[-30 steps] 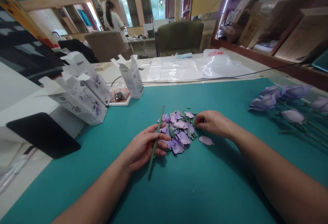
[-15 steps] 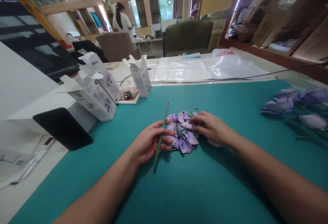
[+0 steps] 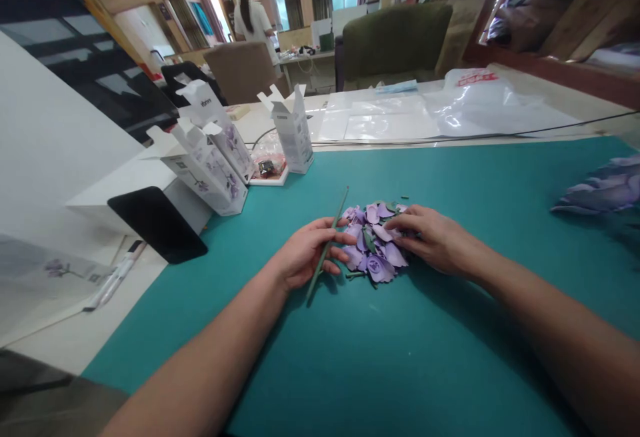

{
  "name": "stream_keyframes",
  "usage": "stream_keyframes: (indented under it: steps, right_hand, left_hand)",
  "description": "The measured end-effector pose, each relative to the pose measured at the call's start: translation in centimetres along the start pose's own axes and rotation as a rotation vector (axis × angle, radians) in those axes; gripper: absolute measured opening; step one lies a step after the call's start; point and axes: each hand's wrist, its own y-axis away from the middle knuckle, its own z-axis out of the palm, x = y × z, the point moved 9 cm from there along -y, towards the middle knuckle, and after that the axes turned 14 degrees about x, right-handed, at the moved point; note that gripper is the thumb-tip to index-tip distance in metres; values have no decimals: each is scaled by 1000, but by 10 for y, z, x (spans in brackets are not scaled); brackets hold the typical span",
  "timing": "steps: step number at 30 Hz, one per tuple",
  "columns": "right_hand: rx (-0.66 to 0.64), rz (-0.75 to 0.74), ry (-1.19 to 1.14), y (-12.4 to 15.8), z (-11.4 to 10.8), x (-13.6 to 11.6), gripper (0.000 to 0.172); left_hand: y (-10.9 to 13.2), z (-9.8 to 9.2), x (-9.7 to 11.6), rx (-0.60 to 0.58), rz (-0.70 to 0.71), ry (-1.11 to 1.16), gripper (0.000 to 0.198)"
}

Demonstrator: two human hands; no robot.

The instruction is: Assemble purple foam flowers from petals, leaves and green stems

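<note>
Lilac petals (image 3: 375, 250) lie heaped near the middle of the teal mat (image 3: 400, 357), mixed with small green leaves (image 3: 369, 242). Our left hand (image 3: 310, 254) rests at the heap's left side, fingers loosely curled around a thin green stem (image 3: 340, 207), which tilts across them with its tip pointing away from us. Our right hand (image 3: 435, 240) lies on the heap's right side, fingers slightly spread and fingertips on the petals; we cannot tell whether they pinch one. The hands are close together but not touching.

Finished lilac flowers (image 3: 600, 187) lie blurred at the mat's right edge. Along its far-left edge stand three white boxes (image 3: 207, 170) printed with flowers, and a small tray (image 3: 267, 170) sits among them on the table (image 3: 100, 337). A black slab (image 3: 157, 224) leans just off the mat's left edge. Plastic sheets (image 3: 385, 124) lie beyond the mat, and well past them a person (image 3: 255, 17) stands at another table.
</note>
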Motion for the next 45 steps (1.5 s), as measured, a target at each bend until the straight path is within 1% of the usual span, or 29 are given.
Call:
stream_keyframes:
  steps: [4,6,11,14,16,19,22,25,27,30,33,39,45]
  right_hand:
    - [-44,-49,1,2,4,-1,26]
    - [-64,-63,3,2,4,-1,24]
    - [-171,-12,53,5,-3,2,20]
    - [-255,15,81,7,-8,2,21]
    - [-287,30,91,7,-12,4,23]
    - [-267,87,95,5,-20,13,26]
    - [-155,119,70,0,-26,19,26]
    - [-33,46,12,-4,-26,9,27]
    - [-8,-23,-17,-3,-20,-2,28]
    - [-29,-82,-31,0,-10,-12,29]
    - [-66,-77,-15,2,-7,-10,26]
    - [-171,-9,71,4,-14,1,24]
    - [-183,36,59,4,-24,8,23]
  left_hand:
    - [6,13,-11,-92,-49,-46,26]
    - [7,16,-15,-117,-63,-68,24]
    - [3,12,-15,-67,-34,-137,24]
    - [3,12,-12,-57,-10,-164,25]
    - [4,12,-11,-52,-3,-175,26]
    - [4,12,-11,-45,-5,-177,27]
    - [4,12,-9,-48,2,-146,24]
    - [4,14,-8,-60,17,-106,23]
    - [6,17,-8,-85,15,-83,23]
    - [9,21,-11,-121,-1,-75,23]
    - [10,22,-13,-123,-22,-98,24]
    - [10,19,-12,-97,-26,-126,24]
    - [9,17,-11,-86,-24,-128,22]
